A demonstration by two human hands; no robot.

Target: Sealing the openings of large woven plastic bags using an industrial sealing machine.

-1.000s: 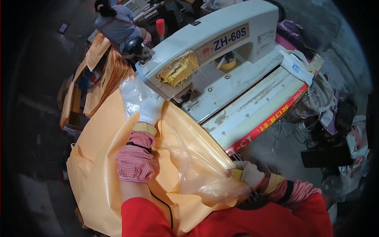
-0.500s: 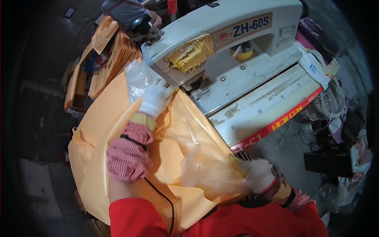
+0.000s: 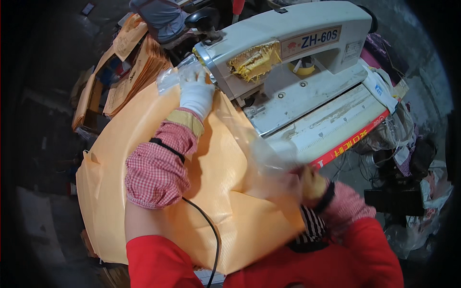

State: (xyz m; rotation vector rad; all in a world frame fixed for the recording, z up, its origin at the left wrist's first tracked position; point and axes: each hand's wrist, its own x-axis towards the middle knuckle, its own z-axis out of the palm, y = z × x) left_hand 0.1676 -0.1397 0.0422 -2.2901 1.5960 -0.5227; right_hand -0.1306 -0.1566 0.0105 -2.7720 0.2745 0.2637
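Observation:
A large orange-yellow woven sack point(image 3: 144, 139) with a clear plastic liner point(image 3: 169, 80) lies spread across my lap, against the near side of a grey sewing machine point(image 3: 249, 36). At the sack's far edge, beside the machine's head, my left hand point(image 3: 196, 93) in a white glove is closed on the sack's edge, its fingertips partly hidden. My right hand point(image 3: 274, 156), also gloved, is smeared by motion over the sack's right edge, near the front corner of the machine bed. Whether it grips the sack cannot be made out. Checked sleeve covers wrap both forearms.
A stack of printed orange sacks point(image 3: 137, 79) stands at the far left. Behind the machine's head, part of another person point(image 3: 161, 21) shows. A tape roll point(image 3: 303, 67) lies under the machine arm. Plastic bags point(image 3: 382, 132) hang at its right; a black cable point(image 3: 213, 230) crosses the sack.
My left hand has moved farther up along the sack's edge beside the machine head. My right hand has swung up and left toward the machine bed. The view has shifted slightly.

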